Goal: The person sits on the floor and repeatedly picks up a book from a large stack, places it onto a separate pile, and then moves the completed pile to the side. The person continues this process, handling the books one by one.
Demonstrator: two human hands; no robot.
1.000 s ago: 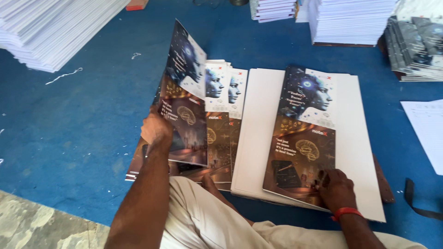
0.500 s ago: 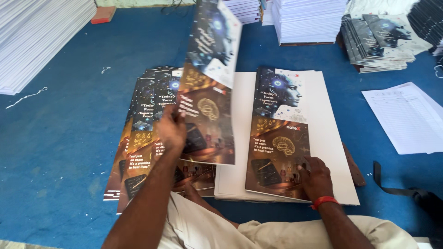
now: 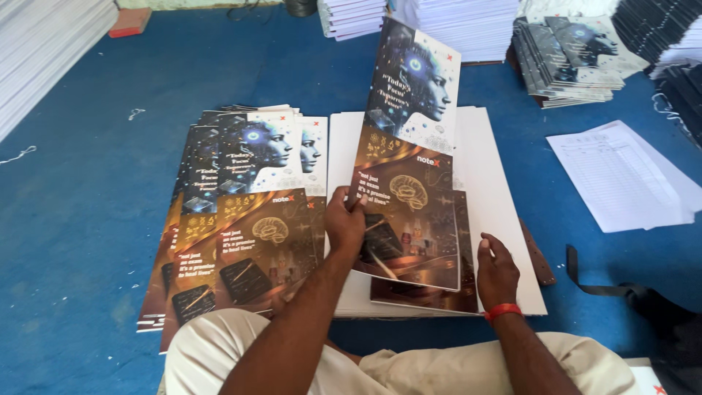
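Note:
My left hand (image 3: 345,223) grips the lower left edge of a glossy printed cover sheet (image 3: 411,146), dark blue and brown with a face and a brain picture, held tilted above a white stack of sheets (image 3: 504,212). Under it lies another such cover (image 3: 446,296) on the white stack. My right hand (image 3: 497,272), with a red wristband, rests its fingers on that lower cover's right edge. A fanned pile of the same covers (image 3: 241,212) lies to the left on the blue floor.
A blue mat (image 3: 88,190) covers the floor. White paper stacks (image 3: 44,58) stand far left and at the back (image 3: 468,22). Finished books (image 3: 570,62) are piled at the right. A loose printed sheet (image 3: 621,175) and a black strap (image 3: 607,285) lie to the right.
My left hand has carried the lifted cover rightward from the left pile and over the white stack. The right hand stays on the lower cover.

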